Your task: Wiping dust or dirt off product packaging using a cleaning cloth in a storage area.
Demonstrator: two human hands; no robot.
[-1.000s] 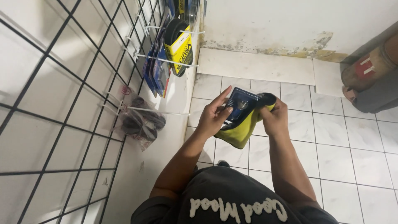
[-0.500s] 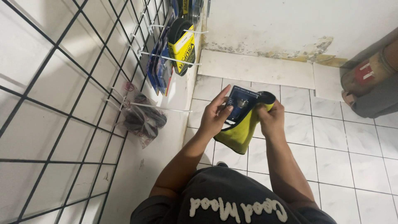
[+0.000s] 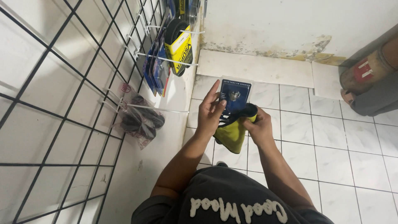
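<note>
A small blue card pack [image 3: 235, 96] under a clear plastic cover is held upright in front of the body, above the tiled floor. Its face is dark blue, and a small round silvery item sits under the plastic near the top middle. The left edge of the pack rests against the fingers of the left hand [image 3: 210, 111], with the thumb laid on its face. Just below and touching it is a yellow cloth [image 3: 232, 133] with a black edge, bunched and hanging down in a loose fold. The right hand [image 3: 259, 126] grips that cloth from the right side.
</note>
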